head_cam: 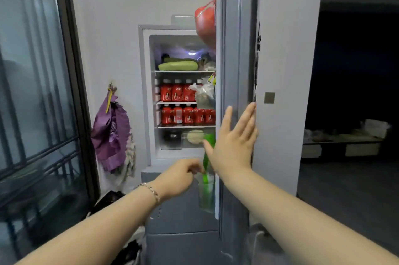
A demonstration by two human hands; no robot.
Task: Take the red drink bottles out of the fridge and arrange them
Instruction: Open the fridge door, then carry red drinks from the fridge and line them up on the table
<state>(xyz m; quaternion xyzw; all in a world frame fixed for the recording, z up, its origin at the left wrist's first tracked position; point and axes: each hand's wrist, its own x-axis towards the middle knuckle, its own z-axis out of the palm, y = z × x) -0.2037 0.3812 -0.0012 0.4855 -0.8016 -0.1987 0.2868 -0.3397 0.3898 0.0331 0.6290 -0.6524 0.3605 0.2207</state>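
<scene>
Red drink bottles (187,115) stand in two rows on the middle shelves of the open fridge (145,92). The right grip (235,137), fingers straight and spread, presses flat on the fridge door (233,59). The left grip (179,176) curls beside a green item (207,191); whether it pinches it is unclear.

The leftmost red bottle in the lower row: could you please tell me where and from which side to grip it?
Probably around the neck, just below the cap, coming straight in from the open front. The leftmost red bottle stands upright, close beside its neighbour, so its sides leave little room.
</scene>
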